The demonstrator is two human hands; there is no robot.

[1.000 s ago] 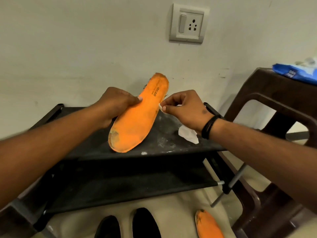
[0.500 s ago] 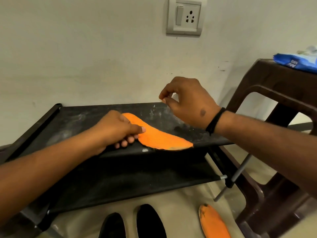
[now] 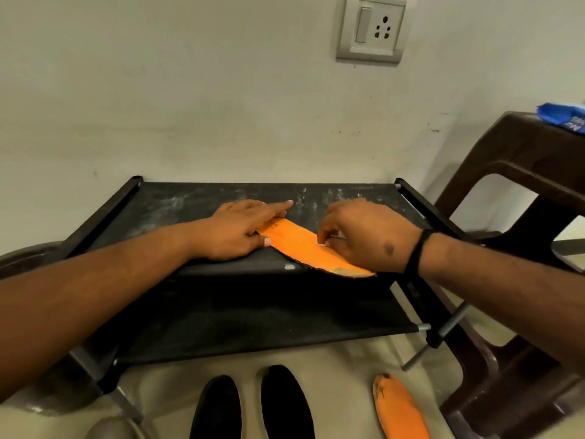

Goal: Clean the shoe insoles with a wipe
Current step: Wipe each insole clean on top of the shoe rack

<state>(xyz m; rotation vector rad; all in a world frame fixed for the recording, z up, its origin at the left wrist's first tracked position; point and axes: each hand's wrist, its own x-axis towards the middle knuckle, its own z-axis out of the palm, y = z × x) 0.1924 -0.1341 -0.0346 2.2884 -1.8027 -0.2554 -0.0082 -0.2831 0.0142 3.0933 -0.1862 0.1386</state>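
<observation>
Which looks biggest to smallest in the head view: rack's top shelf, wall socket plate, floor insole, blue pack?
1. Top shelf
2. Socket plate and floor insole: too close to rank, and cropping and nearness skew the insole.
3. Blue pack, cropped.

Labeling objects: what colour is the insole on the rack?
Orange, with a dirty greyish heel end; the head view shows the insole.

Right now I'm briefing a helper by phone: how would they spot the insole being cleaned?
Find the black shoe rack against the wall, below the wall socket. On its top shelf lies an orange insole, with the left hand pressing one end and the right hand pinching a white wipe on it. The other orange insole lies on the floor, untouched.
</observation>
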